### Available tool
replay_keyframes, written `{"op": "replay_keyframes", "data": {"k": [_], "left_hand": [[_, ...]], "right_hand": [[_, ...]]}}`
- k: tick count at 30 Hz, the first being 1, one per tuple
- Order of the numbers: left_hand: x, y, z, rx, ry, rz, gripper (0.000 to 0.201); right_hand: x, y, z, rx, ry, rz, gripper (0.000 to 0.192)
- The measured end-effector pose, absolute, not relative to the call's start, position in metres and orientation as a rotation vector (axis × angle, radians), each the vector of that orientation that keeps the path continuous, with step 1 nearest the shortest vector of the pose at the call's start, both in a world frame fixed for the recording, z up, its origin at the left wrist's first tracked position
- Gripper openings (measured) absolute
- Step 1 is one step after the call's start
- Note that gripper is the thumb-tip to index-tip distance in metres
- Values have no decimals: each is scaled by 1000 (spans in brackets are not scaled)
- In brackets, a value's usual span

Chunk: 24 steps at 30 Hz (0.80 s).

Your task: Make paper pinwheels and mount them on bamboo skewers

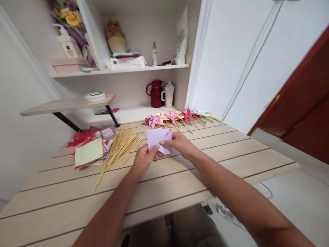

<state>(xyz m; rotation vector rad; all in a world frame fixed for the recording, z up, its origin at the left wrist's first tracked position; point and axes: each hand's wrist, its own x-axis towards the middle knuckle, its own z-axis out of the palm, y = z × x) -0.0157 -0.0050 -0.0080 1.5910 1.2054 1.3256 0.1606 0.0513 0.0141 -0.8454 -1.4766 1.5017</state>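
I am holding a lilac paper square just above the middle of the desk, my left hand pinching its near edge and my right hand gripping its right corner, with bamboo sticks lying to its left and finished pinwheels beyond.

Your one head camera looks forward and down across the wooden table toward the shelves at twelve o'clock (hands close below, no second view).
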Motion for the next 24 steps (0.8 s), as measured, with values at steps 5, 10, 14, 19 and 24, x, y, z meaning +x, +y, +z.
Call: {"op": "replay_keyframes", "data": {"k": [5,10,14,19,24], "left_hand": [[-17,-3,-6,1569,1107,1469,43],[-17,6,-13,1322,1026,1645,50],[-15,11,-19,1181,911,1674,53],[-8,8,-16,1168,817,1625,52],[-4,4,-12,1107,825,1617,47]], "right_hand": [[156,55,12,-785,-1235,1506,35],[144,54,9,-686,-1001,1487,39],[134,46,8,-652,-946,1457,36],[125,39,5,-658,-936,1455,36],[121,36,0,-695,-960,1473,34]]}}
